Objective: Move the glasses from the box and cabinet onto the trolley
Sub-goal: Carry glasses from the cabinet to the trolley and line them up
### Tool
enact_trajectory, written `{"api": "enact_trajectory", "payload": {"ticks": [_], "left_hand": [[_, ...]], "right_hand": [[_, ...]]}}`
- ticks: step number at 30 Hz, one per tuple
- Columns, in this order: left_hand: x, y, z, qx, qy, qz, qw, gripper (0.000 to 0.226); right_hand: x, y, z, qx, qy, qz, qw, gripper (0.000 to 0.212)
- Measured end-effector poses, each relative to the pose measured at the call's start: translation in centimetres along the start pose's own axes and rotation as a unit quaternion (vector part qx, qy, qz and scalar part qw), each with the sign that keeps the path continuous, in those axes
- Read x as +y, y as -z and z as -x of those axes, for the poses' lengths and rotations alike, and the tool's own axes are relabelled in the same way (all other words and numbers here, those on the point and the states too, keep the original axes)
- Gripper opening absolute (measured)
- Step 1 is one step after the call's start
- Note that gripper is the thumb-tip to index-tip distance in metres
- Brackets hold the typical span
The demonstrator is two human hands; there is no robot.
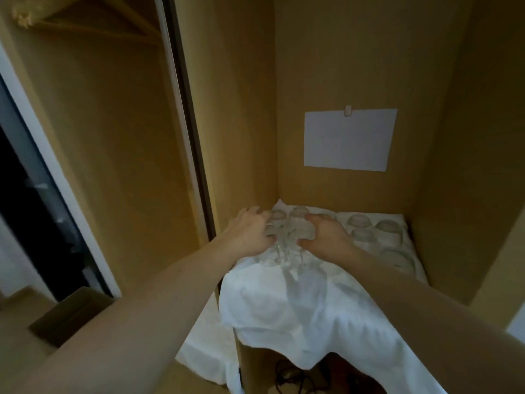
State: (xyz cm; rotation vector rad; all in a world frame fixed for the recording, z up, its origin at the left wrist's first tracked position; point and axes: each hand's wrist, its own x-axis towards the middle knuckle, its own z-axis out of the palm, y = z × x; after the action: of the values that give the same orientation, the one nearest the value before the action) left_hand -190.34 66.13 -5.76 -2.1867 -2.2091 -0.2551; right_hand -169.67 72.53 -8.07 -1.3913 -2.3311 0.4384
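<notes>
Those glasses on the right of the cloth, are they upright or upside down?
Upside down, it seems: the glasses show rounded, closed tops above the white cloth.

Two hands: left (250,231), right (326,237). Glasses on the cloth (284,308): four apart at right (369,237), a cluster between the hands (287,234), too blurred to count. One sheet of paper (348,139), one clip (348,111), one box (68,314).

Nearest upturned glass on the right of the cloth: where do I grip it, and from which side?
Probably grip the nearest upturned glass round its side wall from above and the front: it sits rim-down on the white cloth, base up, neighbours behind it.
</notes>
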Motion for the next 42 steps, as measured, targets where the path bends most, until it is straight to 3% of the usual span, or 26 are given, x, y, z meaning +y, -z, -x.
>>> {"api": "enact_trajectory", "payload": {"ticks": [12,23,30,36,42], "left_hand": [[-4.9,-1.1,-2.9,-0.012,-0.047,0.045,0.998,0.061],[-5.8,-2.8,-10.3,-0.044,-0.029,0.086,0.995,0.052],[-5.2,-5.0,-16.9,-0.064,0.010,0.084,0.994,0.048],[-4.8,-8.1,-21.9,-0.128,0.054,0.045,0.989,0.064],[-4.2,-10.3,-25.5,-0.220,0.039,0.019,0.975,0.065]], "right_hand": [[-2.0,-2.9,-1.6,0.007,-0.083,0.055,0.995,0.077],[-0.3,-2.5,-9.9,0.003,-0.069,0.052,0.996,0.072],[2.1,-3.4,-17.0,-0.072,-0.042,0.080,0.993,0.083],[4.3,-5.0,-21.3,-0.192,-0.034,0.125,0.973,0.104],[5.9,-5.5,-24.4,-0.264,-0.016,0.097,0.959,0.098]]}}
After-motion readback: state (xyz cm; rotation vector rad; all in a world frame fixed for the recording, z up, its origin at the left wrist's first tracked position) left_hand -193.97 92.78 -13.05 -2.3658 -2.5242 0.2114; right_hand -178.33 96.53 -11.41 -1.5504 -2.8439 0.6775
